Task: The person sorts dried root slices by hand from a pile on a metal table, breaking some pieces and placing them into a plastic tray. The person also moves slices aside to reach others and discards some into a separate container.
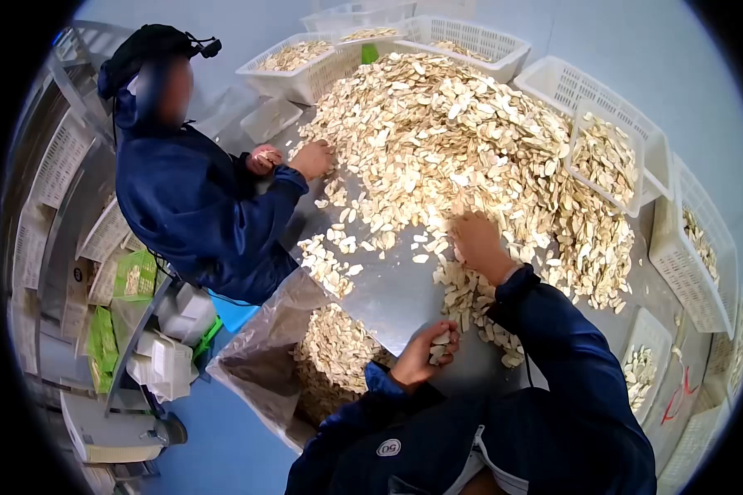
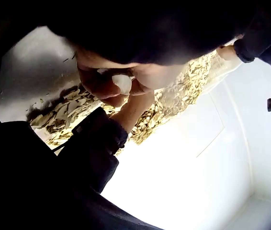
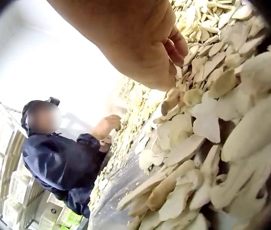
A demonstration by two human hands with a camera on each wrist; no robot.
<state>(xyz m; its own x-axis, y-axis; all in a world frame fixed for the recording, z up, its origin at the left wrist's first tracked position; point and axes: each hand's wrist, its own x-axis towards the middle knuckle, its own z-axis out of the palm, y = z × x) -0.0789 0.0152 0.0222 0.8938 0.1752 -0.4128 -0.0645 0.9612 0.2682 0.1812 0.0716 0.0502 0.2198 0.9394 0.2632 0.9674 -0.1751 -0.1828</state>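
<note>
A worker's left hand (image 1: 428,355) holds several pale, flat slices (image 1: 440,348) near the front edge of a metal desk (image 1: 392,305), its grip clamped on them with the fingers curled round. The right hand (image 1: 480,245) reaches to the near side of a broad heap of slices (image 1: 437,140), fingers bent down among the pieces; whether its grip is closed on any of them cannot be told. A smaller cluster of slices (image 1: 468,301) lies beneath the right forearm, between the two hands.

Below the edge of the desk, an open clear bag (image 1: 260,334) contains more slices. White perforated baskets (image 1: 693,293), several holding slices, stand behind the heap and to its right, near a shallow white tray (image 1: 659,334) and a red item (image 1: 679,396). At left, a second person (image 1: 198,206) in a dark blue jacket and dark cap works both hands at the heap's edge.
</note>
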